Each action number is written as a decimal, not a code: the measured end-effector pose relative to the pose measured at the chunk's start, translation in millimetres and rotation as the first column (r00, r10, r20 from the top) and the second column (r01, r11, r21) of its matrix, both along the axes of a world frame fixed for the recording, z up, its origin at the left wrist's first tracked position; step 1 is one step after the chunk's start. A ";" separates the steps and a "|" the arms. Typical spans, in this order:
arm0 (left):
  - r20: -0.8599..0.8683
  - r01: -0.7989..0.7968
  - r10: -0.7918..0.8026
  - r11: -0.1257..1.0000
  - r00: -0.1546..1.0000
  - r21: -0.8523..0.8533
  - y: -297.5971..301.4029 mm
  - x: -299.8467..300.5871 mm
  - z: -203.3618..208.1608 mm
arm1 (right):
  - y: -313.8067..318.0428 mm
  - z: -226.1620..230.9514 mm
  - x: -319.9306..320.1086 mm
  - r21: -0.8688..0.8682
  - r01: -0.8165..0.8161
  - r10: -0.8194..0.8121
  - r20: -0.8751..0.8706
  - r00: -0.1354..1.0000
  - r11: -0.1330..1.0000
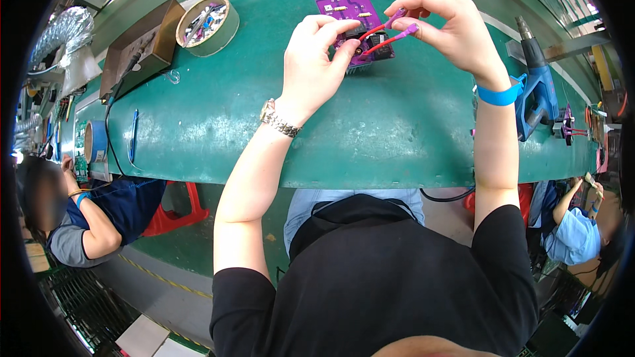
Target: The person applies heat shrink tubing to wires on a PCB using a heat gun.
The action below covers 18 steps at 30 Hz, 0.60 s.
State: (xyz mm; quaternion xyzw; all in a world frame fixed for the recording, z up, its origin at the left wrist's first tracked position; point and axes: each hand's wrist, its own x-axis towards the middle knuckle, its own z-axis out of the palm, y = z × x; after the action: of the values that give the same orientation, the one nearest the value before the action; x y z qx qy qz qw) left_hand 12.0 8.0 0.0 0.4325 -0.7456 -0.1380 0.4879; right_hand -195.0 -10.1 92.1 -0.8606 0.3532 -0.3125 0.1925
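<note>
A purple circuit board (335, 2) with black components rests at the far middle of the green bench. Two red wires (377, 47) with purple sleeves on their ends rise from its near right part. My left hand (317, 53) reaches over the board, its thumb and index finger closed near the base of the wires; what sits between the fingertips is partly hidden. Farther right, my right hand (450, 26) pinches the purple-sleeved end of the upper red wire. The other sleeved end lies just below those fingertips.
A blue heat gun (539, 86) stands at the bench's right, beside my right forearm. On the left are a round tub (228, 30) of small parts, a brown open box (142, 46), a blue pen (134, 133) and a blue tape roll (96, 141). Co-workers sit at both sides.
</note>
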 end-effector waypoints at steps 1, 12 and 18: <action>-0.001 -0.004 0.004 1.000 1.000 0.001 0.3 0.5 -0.8 | 1.6 -0.6 0.9 0.001 -0.004 0.004 -0.001 1.000 1.000; -0.149 0.015 -0.003 0.997 0.989 0.079 -0.3 -1.3 -1.7 | -1.2 -40.6 18.0 0.027 0.041 -0.042 0.051 0.998 0.999; -0.045 0.035 -0.041 0.991 0.998 -0.126 -1.4 0.4 1.3 | 4.8 -48.6 18.6 0.181 0.085 -0.108 0.119 0.987 0.980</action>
State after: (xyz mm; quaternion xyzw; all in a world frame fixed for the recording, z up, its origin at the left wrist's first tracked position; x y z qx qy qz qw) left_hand 12.5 6.5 1.2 0.3833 -0.7490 -0.1108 0.5289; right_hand -176.5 -5.3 43.4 -0.8003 0.4074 -0.3439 0.2744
